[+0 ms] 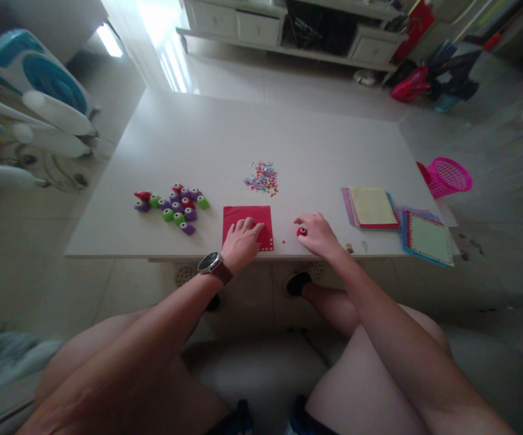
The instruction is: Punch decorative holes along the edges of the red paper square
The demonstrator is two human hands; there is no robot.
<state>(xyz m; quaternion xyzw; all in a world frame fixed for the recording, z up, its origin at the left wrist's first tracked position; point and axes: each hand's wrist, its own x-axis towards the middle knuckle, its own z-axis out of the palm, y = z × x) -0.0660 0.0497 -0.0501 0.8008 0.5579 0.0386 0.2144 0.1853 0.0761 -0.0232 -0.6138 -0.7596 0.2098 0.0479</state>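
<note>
Paper (248, 212), red, lies flat on the table (324, 145), close to its near edge, with white marks along its lower edge and up its lower right side. Your left hand (239, 243) rests on it, fingers spread fairly wide and holding nothing; a watch (210, 261) is on that wrist. Your right hand (319, 234) is beside the paper, apart from it, fingers curled narrow around the punch (302, 231), which is red with a pale ring. One red chip (283, 241) lies between paper and punch.

You have confetti (263, 178) in mixed colours beyond the paper. To its left sits a cluster of red, green and purple punches (177, 206). On the right lie a stack of sheets (370, 207), pale yellow on top, and beside it a bordered stack (428, 237), whose near corner reaches past the table edge. Two items near your right wrist are too small to identify.
</note>
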